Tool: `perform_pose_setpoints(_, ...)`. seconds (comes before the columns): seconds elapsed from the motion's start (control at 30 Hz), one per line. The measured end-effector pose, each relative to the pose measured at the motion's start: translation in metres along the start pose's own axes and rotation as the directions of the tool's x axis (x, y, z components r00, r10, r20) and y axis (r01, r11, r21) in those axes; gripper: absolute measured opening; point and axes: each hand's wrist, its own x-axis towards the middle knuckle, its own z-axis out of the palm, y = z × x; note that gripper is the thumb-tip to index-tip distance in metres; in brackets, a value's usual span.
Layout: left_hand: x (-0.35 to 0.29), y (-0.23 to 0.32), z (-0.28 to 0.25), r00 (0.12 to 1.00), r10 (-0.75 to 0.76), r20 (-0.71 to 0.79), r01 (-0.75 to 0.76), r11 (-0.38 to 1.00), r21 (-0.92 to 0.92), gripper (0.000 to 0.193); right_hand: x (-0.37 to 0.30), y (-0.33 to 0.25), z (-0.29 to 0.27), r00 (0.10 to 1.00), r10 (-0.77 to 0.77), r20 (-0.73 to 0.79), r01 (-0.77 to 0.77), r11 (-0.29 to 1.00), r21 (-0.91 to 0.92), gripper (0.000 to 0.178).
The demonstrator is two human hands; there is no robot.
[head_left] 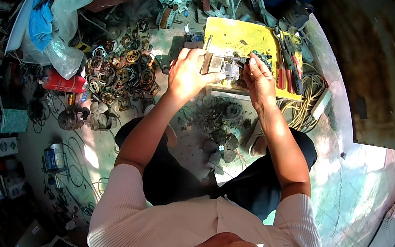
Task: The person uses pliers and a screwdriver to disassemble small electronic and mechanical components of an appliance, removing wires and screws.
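Over the near edge of a yellow board (250,36), my left hand (186,73) grips the left side of a small silvery metal part (230,70), with its thumb along the near side. My right hand (261,79) pinches a dark-handled tool (241,59), whose thin shaft points left across the far side of the part. The tool's tip is too small to make out. To the right on the board lie pliers with red handles (282,77) and a dark, long-handled tool (295,77).
Coiled cable (310,97) lies right of the board. A heap of small motor parts (124,63) covers the floor on the left, near plastic sheeting (73,10) and a red container (65,82). More loose parts (226,138) lie between my feet.
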Motion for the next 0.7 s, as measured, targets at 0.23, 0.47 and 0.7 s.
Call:
perform_pose_setpoints(0.23, -0.001, 0.002, 0.001, 1.000, 0.015, -0.013, -0.015, 1.000, 0.010, 0.072, -0.002, 0.002, 0.000, 0.998, -0.063, -0.024, 0.062, 0.996, -0.061, 0.039)
perform_pose_setpoints(0.47, -0.002, 0.005, 0.002, 1.000, 0.014, -0.029, -0.014, 1.000, -0.003, 0.072, -0.001, 0.011, -0.004, 0.995, -0.095, -0.006, 0.095, 0.993, -0.074, 0.038)
perform_pose_setpoints(0.7, -0.002, 0.005, 0.001, 0.999, 0.008, -0.035, -0.008, 1.000, 0.021, 0.072, -0.004, 0.015, 0.008, 0.982, -0.187, -0.036, 0.184, 0.980, -0.078, 0.036)
